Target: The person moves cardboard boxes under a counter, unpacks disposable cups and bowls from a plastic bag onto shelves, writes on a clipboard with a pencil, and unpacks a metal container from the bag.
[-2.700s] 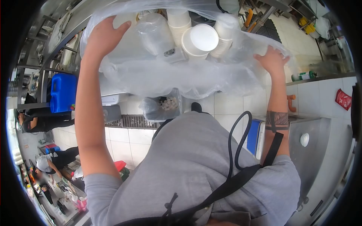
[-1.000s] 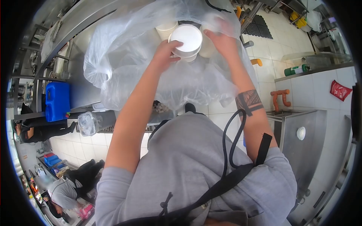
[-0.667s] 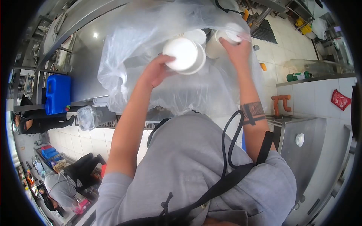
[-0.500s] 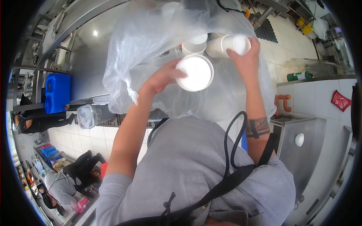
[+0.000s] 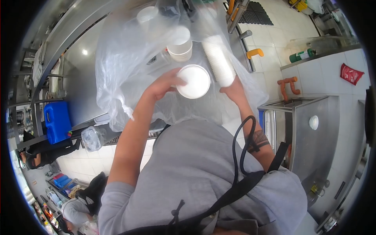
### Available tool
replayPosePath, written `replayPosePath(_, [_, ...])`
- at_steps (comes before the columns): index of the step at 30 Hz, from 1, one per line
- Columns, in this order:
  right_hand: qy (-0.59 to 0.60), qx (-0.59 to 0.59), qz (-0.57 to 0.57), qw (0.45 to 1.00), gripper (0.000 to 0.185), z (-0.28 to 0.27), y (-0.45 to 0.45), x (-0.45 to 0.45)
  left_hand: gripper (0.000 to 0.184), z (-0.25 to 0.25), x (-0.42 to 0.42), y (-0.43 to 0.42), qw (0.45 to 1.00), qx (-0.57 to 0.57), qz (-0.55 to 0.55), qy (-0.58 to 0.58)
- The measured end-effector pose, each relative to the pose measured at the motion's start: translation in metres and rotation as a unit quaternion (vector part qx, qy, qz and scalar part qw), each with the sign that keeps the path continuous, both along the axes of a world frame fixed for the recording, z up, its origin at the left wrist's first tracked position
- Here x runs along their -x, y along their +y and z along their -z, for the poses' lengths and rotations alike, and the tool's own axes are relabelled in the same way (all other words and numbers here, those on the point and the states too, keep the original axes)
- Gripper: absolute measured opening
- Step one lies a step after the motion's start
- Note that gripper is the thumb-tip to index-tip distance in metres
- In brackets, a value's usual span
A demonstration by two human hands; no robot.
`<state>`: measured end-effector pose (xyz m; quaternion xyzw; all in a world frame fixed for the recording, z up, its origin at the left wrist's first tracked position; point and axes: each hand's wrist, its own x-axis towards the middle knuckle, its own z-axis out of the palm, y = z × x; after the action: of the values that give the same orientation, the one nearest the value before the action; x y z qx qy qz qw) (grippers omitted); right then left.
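My left hand (image 5: 166, 83) grips the near rim of a round white paper cup (image 5: 194, 81), its thumb over the white opening. Off to the right, a long stack of nested white paper cups (image 5: 218, 60) lies slantwise, partly under clear plastic. My right hand (image 5: 234, 92) is closed around the near end of that stack, its fingers partly hidden. Between them and farther off, a shorter group of white cups (image 5: 180, 51) stands beneath the large clear plastic bag (image 5: 129, 58). Another white cup (image 5: 147, 15) shows through the film.
The bag lies over a steel table (image 5: 84, 74). A blue jug (image 5: 57, 121) is at the left edge. An orange-handled fixture (image 5: 254, 53) stands beyond the table's right side. At lower left, a person in grey bends over (image 5: 76, 211); another in dark clothes (image 5: 47, 150) is above.
The long cup stack has swung from pointing toward me to lying lengthwise away, and my right hand moved down with its near end. My left hand still holds the cup, slightly lower left.
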<state>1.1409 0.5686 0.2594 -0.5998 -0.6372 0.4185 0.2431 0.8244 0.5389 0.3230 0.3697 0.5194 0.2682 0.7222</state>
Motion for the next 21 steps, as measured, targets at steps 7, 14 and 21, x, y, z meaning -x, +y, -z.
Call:
replayPosePath(7, [0.101,0.03,0.044,0.993,0.088,0.032,-0.006,-0.011,0.076,-0.026,0.015,-0.002,0.998,-0.057,-0.01,0.015])
replayPosePath(14, [0.182,0.015,-0.053,0.982,0.103,0.04,-0.019,0.02,0.092,-0.06,0.058,-0.049,0.987,-0.077,0.014,-0.142])
replayPosePath(21, [0.204,0.029,-0.199,0.958,0.091,-0.07,-0.027,0.12,0.108,-0.05,0.129,-0.151,0.971,-0.1,-0.05,-0.213])
